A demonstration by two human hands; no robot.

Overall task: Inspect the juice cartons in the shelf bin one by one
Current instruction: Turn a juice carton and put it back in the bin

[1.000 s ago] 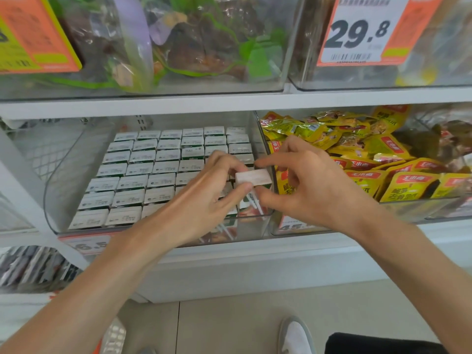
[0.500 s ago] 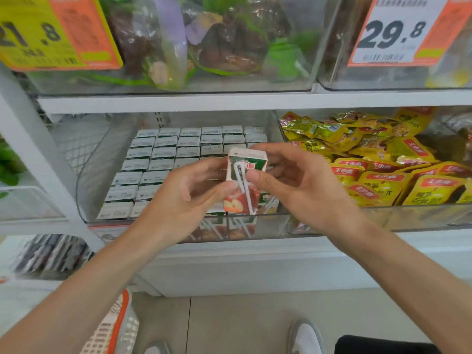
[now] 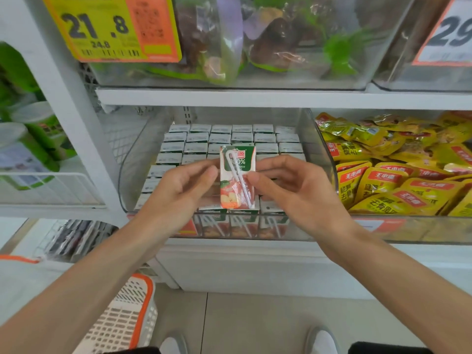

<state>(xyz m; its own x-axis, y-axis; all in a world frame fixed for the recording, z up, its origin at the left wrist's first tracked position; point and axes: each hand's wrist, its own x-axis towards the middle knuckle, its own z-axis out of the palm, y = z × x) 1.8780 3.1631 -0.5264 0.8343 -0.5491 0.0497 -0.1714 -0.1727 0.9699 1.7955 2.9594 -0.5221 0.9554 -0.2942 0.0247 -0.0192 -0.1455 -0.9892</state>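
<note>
One carton point(image 3: 244, 162) is held upright just above the packed rows point(image 3: 219, 137) in the bin point(image 3: 318, 141), straw point(image 3: 239, 181) side facing the person. Both hands are clamped on it: the left hand point(image 3: 178, 192) pinches its left edge, the right hand point(image 3: 293, 192) its right. It looks light and fairly stiff, though I'd guess a hard squeeze would dent the panels, so the edges are the place to hold it.
</note>
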